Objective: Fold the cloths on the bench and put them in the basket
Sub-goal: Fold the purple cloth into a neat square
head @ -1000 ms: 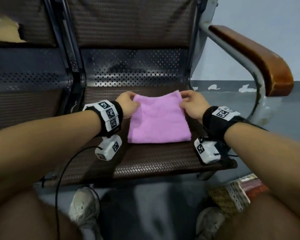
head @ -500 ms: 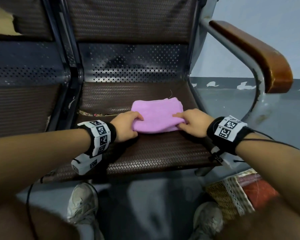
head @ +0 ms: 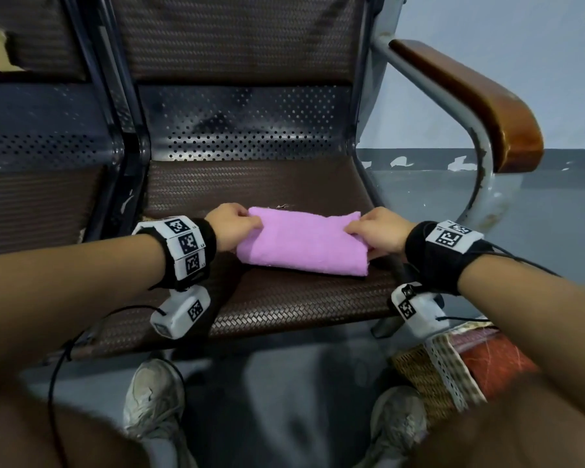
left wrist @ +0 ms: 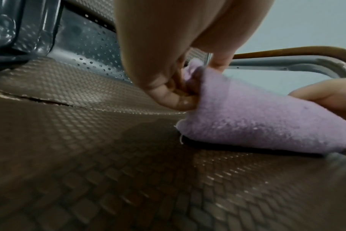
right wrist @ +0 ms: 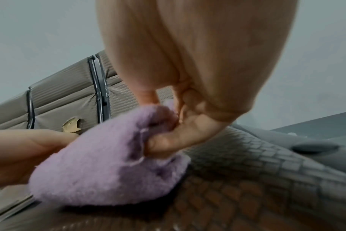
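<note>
Both your left hand (head: 232, 225) and right hand (head: 379, 232) pinch the folded pink terry cloth (head: 303, 244) on the brown woven bench seat (head: 284, 298). Your fingertips are buried in its folds. Your right forearm cuts off the wicker basket (head: 429, 376).

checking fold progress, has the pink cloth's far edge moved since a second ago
Yes. The pink cloth was folded toward the person: its far edge now lies farther from the perforated metal strip, nearer the seat's front.

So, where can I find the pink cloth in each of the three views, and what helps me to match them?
Head: the pink cloth lies folded at the centre, on the woven bench seat, between both hands.
Left wrist: at the right, pinched by the left hand.
Right wrist: at lower left, gripped by the right hand.
Shared landmark: the woven seat under the cloth.
</note>
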Action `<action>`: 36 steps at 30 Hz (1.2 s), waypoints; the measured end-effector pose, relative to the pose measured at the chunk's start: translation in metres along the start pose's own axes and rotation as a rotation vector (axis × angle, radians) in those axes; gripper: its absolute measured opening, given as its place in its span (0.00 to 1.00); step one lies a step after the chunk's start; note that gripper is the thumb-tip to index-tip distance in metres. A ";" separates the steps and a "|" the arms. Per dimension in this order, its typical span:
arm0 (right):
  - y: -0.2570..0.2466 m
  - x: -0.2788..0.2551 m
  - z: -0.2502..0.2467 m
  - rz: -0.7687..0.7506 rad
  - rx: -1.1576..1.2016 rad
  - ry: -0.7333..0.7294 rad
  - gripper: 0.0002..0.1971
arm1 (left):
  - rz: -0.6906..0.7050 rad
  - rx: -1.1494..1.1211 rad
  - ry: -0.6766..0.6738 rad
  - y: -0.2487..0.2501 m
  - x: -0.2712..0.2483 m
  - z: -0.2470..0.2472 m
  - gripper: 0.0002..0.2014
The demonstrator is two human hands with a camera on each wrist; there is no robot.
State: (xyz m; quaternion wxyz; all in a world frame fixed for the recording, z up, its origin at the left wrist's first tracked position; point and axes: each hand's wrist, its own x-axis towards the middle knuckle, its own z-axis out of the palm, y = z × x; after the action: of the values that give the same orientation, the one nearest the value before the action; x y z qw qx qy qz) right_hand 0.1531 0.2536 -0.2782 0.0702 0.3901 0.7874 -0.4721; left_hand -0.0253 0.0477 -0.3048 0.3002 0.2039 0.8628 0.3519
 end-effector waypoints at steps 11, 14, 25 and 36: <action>0.006 -0.026 -0.016 -0.080 -0.338 0.028 0.14 | -0.096 -0.082 -0.178 0.044 -0.023 0.013 0.21; 0.005 -0.046 -0.036 -0.340 -0.286 0.017 0.40 | 0.232 0.015 -0.189 0.098 -0.042 0.006 0.14; 0.062 -0.165 -0.136 -0.217 0.420 0.232 0.06 | 0.450 -0.353 -0.520 0.219 -0.110 0.112 0.25; 0.282 -0.232 -0.142 0.430 0.775 0.579 0.10 | 0.374 0.021 -0.970 0.204 -0.150 0.364 0.16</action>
State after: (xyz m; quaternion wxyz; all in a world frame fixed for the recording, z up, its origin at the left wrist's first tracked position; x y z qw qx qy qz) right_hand 0.5407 0.3108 -0.2842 -0.2045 0.6544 0.4445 -0.5765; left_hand 0.3550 0.2762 -0.3079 0.5956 0.4973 0.5767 0.2556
